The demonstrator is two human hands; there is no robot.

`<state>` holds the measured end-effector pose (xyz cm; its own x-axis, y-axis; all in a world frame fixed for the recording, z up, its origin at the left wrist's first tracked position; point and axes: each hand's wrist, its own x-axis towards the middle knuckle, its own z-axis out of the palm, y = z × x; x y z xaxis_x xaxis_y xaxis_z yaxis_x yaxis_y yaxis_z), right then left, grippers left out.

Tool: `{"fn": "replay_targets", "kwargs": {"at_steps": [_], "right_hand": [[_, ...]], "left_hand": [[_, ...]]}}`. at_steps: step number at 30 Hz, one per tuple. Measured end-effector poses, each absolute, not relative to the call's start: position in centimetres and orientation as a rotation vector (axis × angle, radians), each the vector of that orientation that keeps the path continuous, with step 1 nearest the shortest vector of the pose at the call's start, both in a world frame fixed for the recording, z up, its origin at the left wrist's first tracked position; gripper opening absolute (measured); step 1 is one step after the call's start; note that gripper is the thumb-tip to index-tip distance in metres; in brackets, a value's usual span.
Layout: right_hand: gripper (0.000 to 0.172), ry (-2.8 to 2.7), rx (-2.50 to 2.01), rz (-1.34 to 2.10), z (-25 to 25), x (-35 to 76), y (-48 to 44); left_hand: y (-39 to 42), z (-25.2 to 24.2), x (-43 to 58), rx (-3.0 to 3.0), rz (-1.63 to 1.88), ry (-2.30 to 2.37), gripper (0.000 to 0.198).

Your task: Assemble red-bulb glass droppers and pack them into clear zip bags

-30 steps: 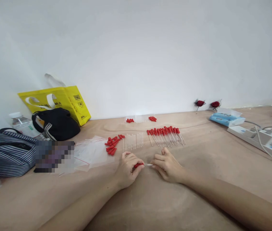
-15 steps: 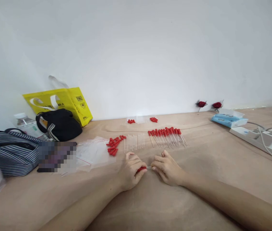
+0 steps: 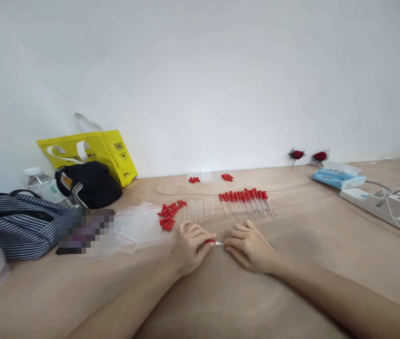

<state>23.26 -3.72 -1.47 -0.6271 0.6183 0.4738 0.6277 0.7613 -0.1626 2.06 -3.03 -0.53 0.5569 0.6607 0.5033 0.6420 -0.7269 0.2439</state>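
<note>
My left hand (image 3: 192, 247) pinches a red rubber dropper bulb (image 3: 209, 241), partly hidden by the fingers. From its right end a clear glass dropper tube (image 3: 218, 244) runs into the fingers of my right hand (image 3: 249, 247), which is closed on it. Beyond my hands lies a row of droppers with red bulbs (image 3: 244, 195), their clear tubes toward me. Left of that row are loose clear tubes (image 3: 200, 209) side by side. A heap of loose red bulbs (image 3: 167, 216) sits left of the tubes.
Clear plastic bags (image 3: 139, 226) lie left of the bulbs. Farther left are a striped bag (image 3: 16, 226), a black cap (image 3: 93, 186) and a yellow bag (image 3: 122, 162). At right are a blue tissue pack (image 3: 339, 179) and a power strip (image 3: 369, 200). Bagged bulbs (image 3: 227, 177) lie by the wall.
My left fingers have shifted on the bulb, so less of its red shows. The clear tube is still between both hands. The view has tilted slightly.
</note>
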Motion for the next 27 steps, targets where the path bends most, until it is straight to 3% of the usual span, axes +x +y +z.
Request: {"fn": "replay_targets", "kwargs": {"at_steps": [4, 11, 15, 20, 27], "right_hand": [[0.02, -2.163, -1.27, 0.089, -1.4, 23.1, -1.6], [0.018, -1.823, -1.736, 0.061, -1.3, 21.7, 4.2], [0.017, -1.803, -1.862, 0.032, -1.7, 21.0, 5.6], [0.019, -1.818, -1.83, -0.018, -2.0, 20.7, 5.5], [0.025, -2.119, -1.377, 0.0, -1.1, 17.6, 4.7]], "left_hand": [[-2.1, -1.1, 1.2, 2.581, 1.137, 1.501, 0.047], [0.9, -1.1, -2.1, 2.345, 1.153, 2.058, 0.055], [2.1, -0.9, -4.5, 2.219, 0.972, 2.261, 0.055], [3.3, -0.7, -6.3, 2.199, 0.757, 2.223, 0.055], [6.1, -0.1, -6.8, 2.309, 0.692, 1.915, 0.05]]}}
